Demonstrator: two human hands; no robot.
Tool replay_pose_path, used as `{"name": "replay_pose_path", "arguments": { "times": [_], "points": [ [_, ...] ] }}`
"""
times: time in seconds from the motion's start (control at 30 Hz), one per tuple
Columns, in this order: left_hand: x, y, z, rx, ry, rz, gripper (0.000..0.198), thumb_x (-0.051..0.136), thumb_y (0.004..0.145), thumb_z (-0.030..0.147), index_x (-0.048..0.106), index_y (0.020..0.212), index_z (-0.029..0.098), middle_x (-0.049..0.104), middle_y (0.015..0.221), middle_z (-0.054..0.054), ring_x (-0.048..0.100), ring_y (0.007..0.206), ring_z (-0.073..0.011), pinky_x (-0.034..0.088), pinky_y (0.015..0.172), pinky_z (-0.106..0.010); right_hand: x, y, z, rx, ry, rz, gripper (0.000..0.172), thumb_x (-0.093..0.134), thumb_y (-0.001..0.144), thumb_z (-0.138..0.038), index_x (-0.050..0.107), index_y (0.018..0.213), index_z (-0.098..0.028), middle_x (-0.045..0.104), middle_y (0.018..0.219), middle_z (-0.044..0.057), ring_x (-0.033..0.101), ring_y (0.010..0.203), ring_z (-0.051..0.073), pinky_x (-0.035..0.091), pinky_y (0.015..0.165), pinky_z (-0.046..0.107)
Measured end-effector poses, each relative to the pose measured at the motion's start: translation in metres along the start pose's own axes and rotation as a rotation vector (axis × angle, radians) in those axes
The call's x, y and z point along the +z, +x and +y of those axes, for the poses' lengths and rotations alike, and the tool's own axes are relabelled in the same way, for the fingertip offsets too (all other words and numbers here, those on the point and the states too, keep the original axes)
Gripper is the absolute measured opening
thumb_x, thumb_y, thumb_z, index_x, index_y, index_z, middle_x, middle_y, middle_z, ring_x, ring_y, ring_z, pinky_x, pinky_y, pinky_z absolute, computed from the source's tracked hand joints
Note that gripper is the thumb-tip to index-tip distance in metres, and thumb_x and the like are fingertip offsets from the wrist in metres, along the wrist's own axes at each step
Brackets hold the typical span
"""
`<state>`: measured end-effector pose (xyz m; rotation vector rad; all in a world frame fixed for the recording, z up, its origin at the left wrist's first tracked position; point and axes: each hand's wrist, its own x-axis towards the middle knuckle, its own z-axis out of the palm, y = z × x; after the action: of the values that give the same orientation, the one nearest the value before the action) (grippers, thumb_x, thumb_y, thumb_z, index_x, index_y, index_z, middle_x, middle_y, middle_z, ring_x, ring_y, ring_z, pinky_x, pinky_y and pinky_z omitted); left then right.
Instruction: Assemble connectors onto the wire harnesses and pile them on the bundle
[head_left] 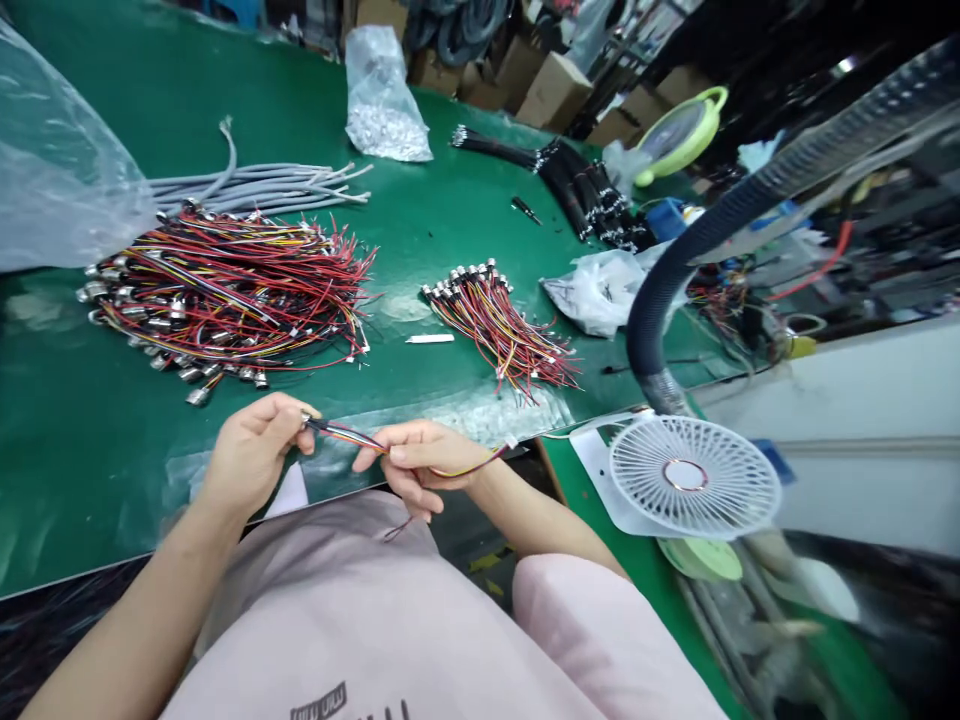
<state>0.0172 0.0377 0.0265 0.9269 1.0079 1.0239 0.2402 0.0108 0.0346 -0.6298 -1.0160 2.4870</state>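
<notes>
Between my hands stretches a wire harness [346, 433] with several thin coloured wires. My left hand [259, 445] pinches its metal connector end. The wires run through the fingers of my right hand [420, 460], thumb pressed on them. A small white plug [511, 443] sits at the far end of the wires, past my right wrist, and dark loose wire ends hang below that hand. Beyond my left hand lies a large heap of similar harnesses [247, 285], their metal connectors mostly to the left. A smaller bundle of harnesses [502, 330] is ahead of my right hand.
Grey cables [255, 188] lie behind the large heap on the green table [420, 230]. A clear plastic bag [60, 160] is at left, black cables [570, 180] at the back. A flexible duct [660, 290] arches over the right side, near a white fan [694, 475].
</notes>
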Motion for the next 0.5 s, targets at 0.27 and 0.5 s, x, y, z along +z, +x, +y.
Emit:
{"name": "replay_pose_path", "arguments": {
  "times": [0.27, 0.5],
  "points": [
    [0.013, 0.000, 0.005, -0.009, 0.206, -0.020, 0.048, 0.070, 0.072, 0.059, 0.053, 0.053, 0.018, 0.055, 0.047, 0.001, 0.046, 0.045, -0.0090, 0.039, 0.048, -0.022, 0.028, 0.011, 0.000, -0.285, -0.498, 0.509, 0.043, 0.075, 0.077, -0.029, 0.051, 0.111, -0.020, 0.061, 0.079, -0.005, 0.058, 0.056, 0.005, 0.050, 0.053, 0.018],
    [0.007, -0.001, 0.001, -0.001, 0.081, -0.024, 0.045, 0.073, 0.069, 0.059, 0.065, 0.077, 0.016, 0.059, 0.053, 0.002, 0.051, 0.046, -0.0090, 0.042, 0.047, -0.020, 0.034, 0.034, -0.002, -0.291, -0.533, 0.557, 0.020, 0.063, 0.084, -0.028, 0.059, 0.100, -0.017, 0.065, 0.067, -0.003, 0.059, 0.050, 0.006, 0.047, 0.050, 0.019]
  ]
}}
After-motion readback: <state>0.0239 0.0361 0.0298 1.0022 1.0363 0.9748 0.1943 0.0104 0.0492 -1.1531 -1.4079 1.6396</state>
